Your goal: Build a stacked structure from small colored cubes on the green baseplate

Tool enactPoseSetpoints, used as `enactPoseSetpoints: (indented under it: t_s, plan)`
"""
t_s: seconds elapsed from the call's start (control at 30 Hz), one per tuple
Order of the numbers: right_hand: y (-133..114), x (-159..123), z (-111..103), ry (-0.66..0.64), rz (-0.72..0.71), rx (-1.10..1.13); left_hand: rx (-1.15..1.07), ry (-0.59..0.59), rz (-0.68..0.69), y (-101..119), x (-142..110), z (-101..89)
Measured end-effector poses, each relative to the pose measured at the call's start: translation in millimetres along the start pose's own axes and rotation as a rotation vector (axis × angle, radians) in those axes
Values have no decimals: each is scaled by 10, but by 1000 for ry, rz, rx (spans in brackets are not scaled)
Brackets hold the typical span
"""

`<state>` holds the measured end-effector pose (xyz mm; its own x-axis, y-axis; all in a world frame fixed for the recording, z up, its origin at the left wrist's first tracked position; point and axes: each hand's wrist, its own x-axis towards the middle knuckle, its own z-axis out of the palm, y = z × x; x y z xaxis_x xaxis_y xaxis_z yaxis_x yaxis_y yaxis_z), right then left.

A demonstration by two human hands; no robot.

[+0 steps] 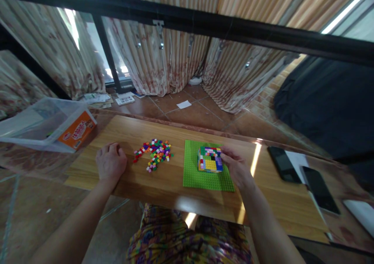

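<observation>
A block structure of small coloured toy bricks, with a yellow patch on top, stands on a green baseplate. My right hand is at its upper right edge, thumb and fingertips brought together against the bricks. Whether a small brick is between those fingertips I cannot make out. To the left of the baseplate lies a loose spread of small multicoloured bricks. My left hand rests on the wooden board left of this spread, its fingers curled in and nothing visible in them.
A clear plastic box with an orange label stands at the far left. Two dark phones lie on the right, near white paper. The wooden board spans the table. Behind it are a dark rail and curtains.
</observation>
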<state>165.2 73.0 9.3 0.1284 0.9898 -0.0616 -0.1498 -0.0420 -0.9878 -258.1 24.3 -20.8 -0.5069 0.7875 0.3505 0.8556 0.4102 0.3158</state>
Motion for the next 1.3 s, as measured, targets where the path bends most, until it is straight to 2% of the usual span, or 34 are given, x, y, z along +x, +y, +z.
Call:
enactPoseSetpoints:
  t_s: [0.1,0.2,0.27,0.33,0.43,0.5,0.6,0.73,0.87,1.0,1.17,1.3]
  plan:
    - [-87,-47,-34,106,-102,-7,-2,1,-3,8,-7,-1]
    - [-211,-190,104,141,-176,-56,7,-2,1,13,-18,0]
    - [-269,-348,304,76,-199,-132,7,10,-4,17,-27,0]
    - [-264,-529,557,-49,-205,-265,6,6,-5,24,-35,-1]
    - [-108,-740,947,-302,-299,-484,7,-10,-15,38,-45,-7]
    - [63,-780,1165,-364,-356,-583,4,-15,-26,45,-49,-12]
    - [304,-699,1397,-321,-394,-780,-4,-22,-28,47,-52,-13]
    - [469,-554,1563,-264,-416,-1014,-20,-17,-34,36,-56,-1]
    - [530,-531,1644,-218,-462,-1141,-37,-14,-44,32,-58,4]
    - [557,-562,1653,-213,-502,-1151,-37,-26,-47,42,-55,-7]
    - [399,-680,1491,-297,-447,-920,-9,-21,-41,46,-47,-14]
    - [108,-808,1192,-323,-352,-646,12,-12,-14,31,-40,-15]
